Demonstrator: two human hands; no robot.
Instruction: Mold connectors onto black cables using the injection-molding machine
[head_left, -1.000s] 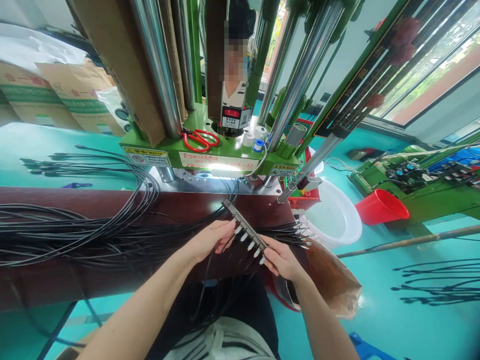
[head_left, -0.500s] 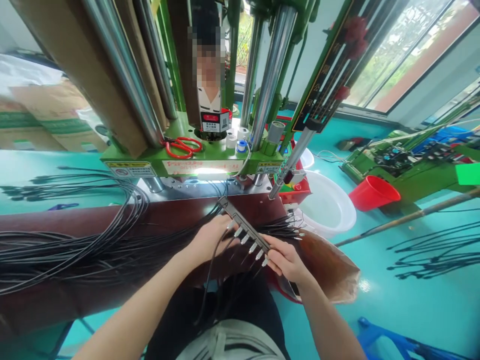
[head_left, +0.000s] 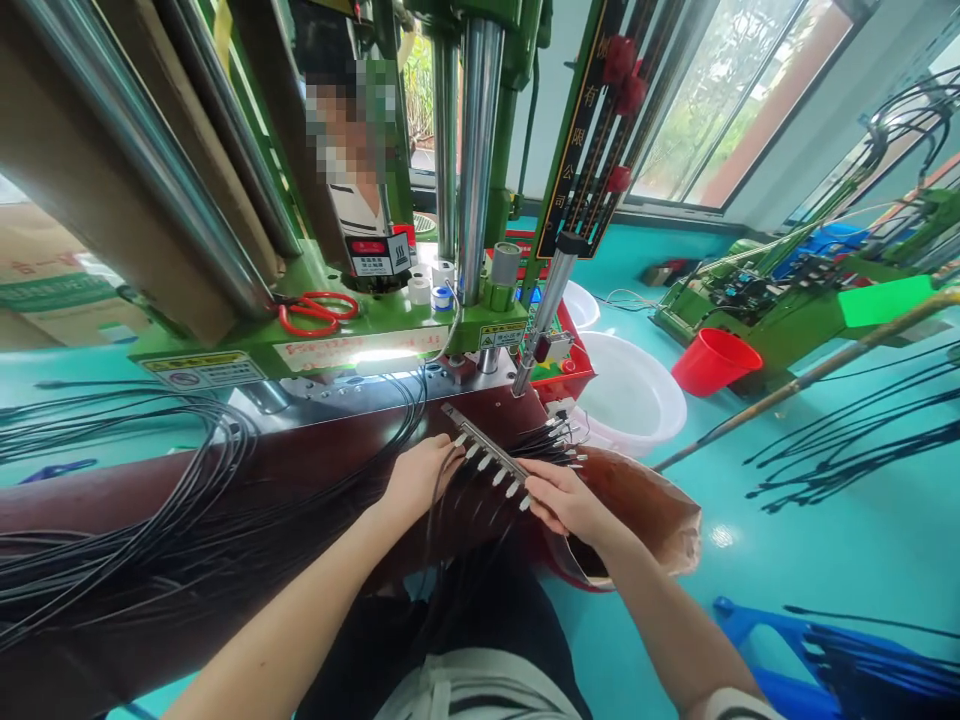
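Note:
A narrow metal bar [head_left: 487,440] slants in front of me, with a row of several pale cable connectors [head_left: 484,463] along its near edge. Thin black cables hang from them toward my lap. My right hand [head_left: 566,500] is closed round the bar's lower right end, thumb on top. At the row's upper left end, my left hand [head_left: 420,480] is closed with its fingertips at a black cable [head_left: 433,515] and its connector. Part of its grip is hidden. Beyond the bar lies a bundle of black cables with metal-tipped ends [head_left: 551,440].
A green press machine [head_left: 315,345] stands ahead, with red-handled scissors [head_left: 319,312] and tape rolls on its ledge. Long black cables [head_left: 187,480] cover the brown table's left. An open brown sack [head_left: 637,500], white tub [head_left: 637,390] and red bucket [head_left: 716,362] are at right. A person is behind the press.
My view has turned to the right, so the press sits further left. The bar now lies flatter and a little lower, still in my right hand, with my left fingers at its upper end.

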